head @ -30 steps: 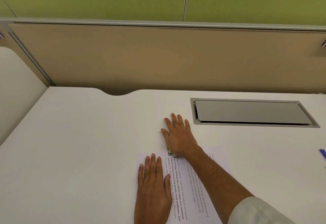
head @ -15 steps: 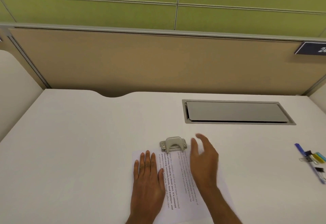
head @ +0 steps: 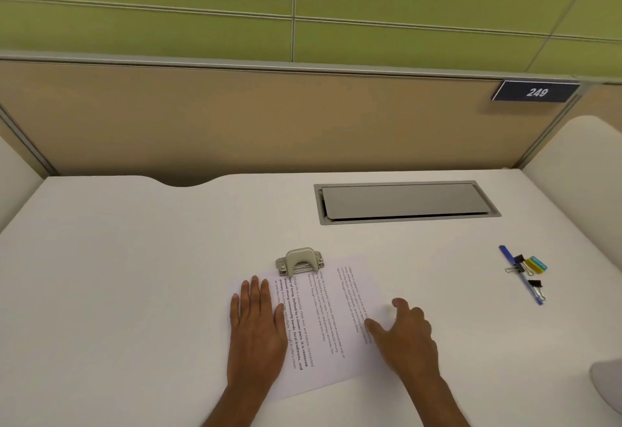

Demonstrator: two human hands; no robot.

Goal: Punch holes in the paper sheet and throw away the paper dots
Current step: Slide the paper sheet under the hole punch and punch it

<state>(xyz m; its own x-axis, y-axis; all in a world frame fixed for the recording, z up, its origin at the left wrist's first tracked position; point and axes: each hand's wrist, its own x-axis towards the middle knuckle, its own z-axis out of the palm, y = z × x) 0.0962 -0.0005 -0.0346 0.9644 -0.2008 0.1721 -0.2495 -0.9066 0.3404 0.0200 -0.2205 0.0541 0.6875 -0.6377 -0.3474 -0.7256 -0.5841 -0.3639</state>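
While the paper sheet (head: 330,312) has its far edge tucked into the mouth of the hole punch (head: 299,261), my left hand (head: 257,329) lies flat on the sheet's left side, fingers straight and together, pinning it to the desk (head: 117,275); my right hand (head: 405,335) is loose and spread at the sheet's right edge, gripping nothing, thumb on the paper as far as I can see; can't tell from here whether the holes are through. Tip for this bit, imo: the sheet looks a little skewed against the punch, so I'd square the edge against the back of the slot before anything else; flat palm does the holding, free hand does the lever, straight down, no twisting; paper this thin probably creeps easily. The dots likely collect in the punch's base, so I'd carry it level when it goes; no bin in view, btw; the pen and binder clips (head: 525,273) sit well off to the right, out of the way.
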